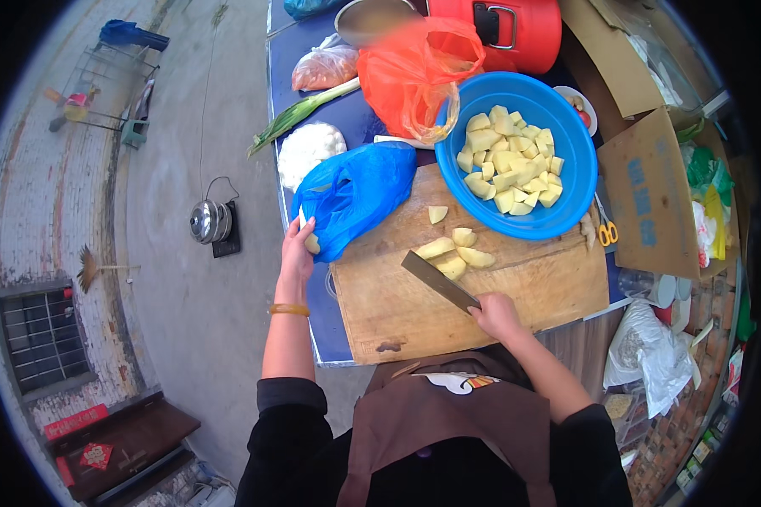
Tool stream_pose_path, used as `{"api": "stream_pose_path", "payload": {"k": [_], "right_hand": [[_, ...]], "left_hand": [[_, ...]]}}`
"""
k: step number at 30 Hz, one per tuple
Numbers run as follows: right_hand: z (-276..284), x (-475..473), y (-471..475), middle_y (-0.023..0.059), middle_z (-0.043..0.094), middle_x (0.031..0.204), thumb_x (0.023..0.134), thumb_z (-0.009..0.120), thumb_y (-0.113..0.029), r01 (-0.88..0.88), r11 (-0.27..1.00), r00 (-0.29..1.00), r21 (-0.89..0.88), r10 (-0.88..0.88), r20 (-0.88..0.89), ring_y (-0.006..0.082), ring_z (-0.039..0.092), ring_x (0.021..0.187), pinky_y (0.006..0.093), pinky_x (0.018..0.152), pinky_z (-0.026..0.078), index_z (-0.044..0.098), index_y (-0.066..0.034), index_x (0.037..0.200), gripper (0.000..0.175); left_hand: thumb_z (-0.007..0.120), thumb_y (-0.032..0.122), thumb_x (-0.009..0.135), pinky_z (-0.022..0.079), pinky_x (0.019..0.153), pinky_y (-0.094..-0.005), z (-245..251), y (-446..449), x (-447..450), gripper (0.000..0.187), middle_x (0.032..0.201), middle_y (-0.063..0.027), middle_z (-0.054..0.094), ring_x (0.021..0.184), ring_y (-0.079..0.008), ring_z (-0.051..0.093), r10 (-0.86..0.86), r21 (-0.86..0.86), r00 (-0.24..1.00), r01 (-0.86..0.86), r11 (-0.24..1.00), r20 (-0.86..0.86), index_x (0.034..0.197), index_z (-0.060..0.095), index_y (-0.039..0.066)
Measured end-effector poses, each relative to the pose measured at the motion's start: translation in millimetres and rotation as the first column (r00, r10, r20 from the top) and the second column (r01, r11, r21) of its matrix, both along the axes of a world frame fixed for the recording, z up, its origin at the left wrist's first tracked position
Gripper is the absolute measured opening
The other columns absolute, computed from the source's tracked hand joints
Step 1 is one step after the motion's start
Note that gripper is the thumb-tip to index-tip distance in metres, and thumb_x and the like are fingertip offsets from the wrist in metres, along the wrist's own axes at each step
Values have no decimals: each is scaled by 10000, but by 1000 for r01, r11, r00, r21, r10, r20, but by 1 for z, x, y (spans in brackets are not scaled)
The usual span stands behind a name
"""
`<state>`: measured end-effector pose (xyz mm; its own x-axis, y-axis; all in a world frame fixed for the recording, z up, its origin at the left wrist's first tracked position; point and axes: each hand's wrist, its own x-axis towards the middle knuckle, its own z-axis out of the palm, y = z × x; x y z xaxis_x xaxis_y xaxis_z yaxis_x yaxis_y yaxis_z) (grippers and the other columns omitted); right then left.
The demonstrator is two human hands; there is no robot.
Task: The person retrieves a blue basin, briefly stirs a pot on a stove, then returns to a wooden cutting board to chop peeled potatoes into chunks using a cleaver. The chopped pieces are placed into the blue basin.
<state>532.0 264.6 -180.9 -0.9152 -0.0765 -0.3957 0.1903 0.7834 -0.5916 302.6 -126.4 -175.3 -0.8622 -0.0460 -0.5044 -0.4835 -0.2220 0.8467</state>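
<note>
In my right hand [498, 315] is a cleaver [441, 282], gripped by the handle, its broad blade slanting up and left over a wooden cutting board [406, 323]. Several peeled potato pieces [475, 256] lie just beyond the blade, and one small wedge [437, 214] sits apart. My left hand [298, 252] is off the board's left edge, its fingers around a pale piece that looks like potato [313, 244], partly hidden by them. That hand is against a blue plastic bag [361, 190], whose contents do not show. A blue basin [580, 184] of cut potato chunks [510, 158] stands at the board's far right.
Behind the blue bag lie a cauliflower [311, 152], a leek [304, 114] and a red plastic bag [399, 70]. A red lidded container [526, 32] stands at the back. Right of the board are scissors [605, 231] and a cardboard box [647, 190].
</note>
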Motion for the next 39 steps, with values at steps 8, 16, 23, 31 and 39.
{"api": "stream_pose_path", "payload": {"k": [8,16,23,31,39], "right_hand": [[5,-3,0,210,669,769,830,700,-207,-4,1000,1000,-10,4,8,411,653,771,506,713,514,701,-26,823,181],[7,-5,1,218,663,766,842,689,-208,-4,1000,1000,-26,5,16,423,648,768,506,706,511,702,-22,829,186],[8,-8,-2,230,662,788,859,673,-205,-16,1000,997,15,15,80,434,641,775,515,718,503,690,-13,818,197],[48,11,-26,188,673,817,882,646,-156,27,999,995,-22,-29,-91,399,653,745,485,677,513,694,-24,857,143],[89,21,-44,175,670,807,871,642,-120,-89,990,995,109,93,-29,384,660,752,468,666,519,679,-8,844,120]], "left_hand": [[548,292,1032,485,1029,-467,18,22,47,496,1436,-139,530,1291,-299,546,302,387,948,-318,865,103,1436,420,35],[436,290,1063,435,1082,-454,31,30,144,452,1413,-138,550,1292,-282,543,154,381,988,-149,912,19,1422,444,15],[613,211,996,426,1072,-459,-15,133,239,540,1374,-112,533,1287,-255,509,137,341,928,-261,903,346,1446,354,63],[653,182,979,555,834,-342,-32,167,241,560,1111,-162,584,994,-232,629,-11,-88,960,37,995,281,1382,313,-9],[734,71,871,540,853,-374,-45,153,237,549,1223,-204,421,1079,-275,514,-274,-674,941,72,736,-199,1278,381,-32]]}}
